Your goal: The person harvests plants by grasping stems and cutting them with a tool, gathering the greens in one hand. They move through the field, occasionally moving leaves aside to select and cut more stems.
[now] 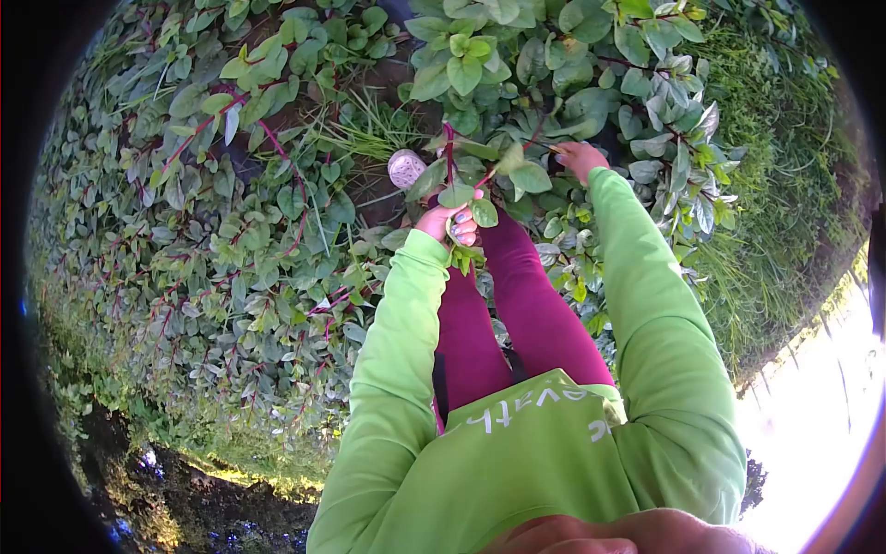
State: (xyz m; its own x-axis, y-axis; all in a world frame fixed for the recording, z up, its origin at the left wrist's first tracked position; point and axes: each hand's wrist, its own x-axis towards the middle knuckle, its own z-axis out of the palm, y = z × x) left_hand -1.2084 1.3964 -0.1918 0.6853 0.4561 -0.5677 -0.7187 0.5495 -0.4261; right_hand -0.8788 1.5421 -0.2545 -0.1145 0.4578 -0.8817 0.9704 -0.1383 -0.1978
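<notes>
The view is tipped over, with ground at the top and sky at the bottom right. My left hand (449, 222), in a lime green sleeve, is closed around a bunch of leafy red-stemmed cuttings (459, 185) just above my knees. My right hand (581, 159) reaches further into the green plants (554, 55), its fingers pinched on a growing stem (543, 146). A pale round object (406, 168) lies on the ground just left of the bunch.
Dense low plants with green leaves and red stems (231, 231) cover the ground all around. My legs in magenta trousers (517, 305) stand among them. A strip of grass (784, 185) runs along the right side. Bare dark soil (185, 499) shows at the lower left.
</notes>
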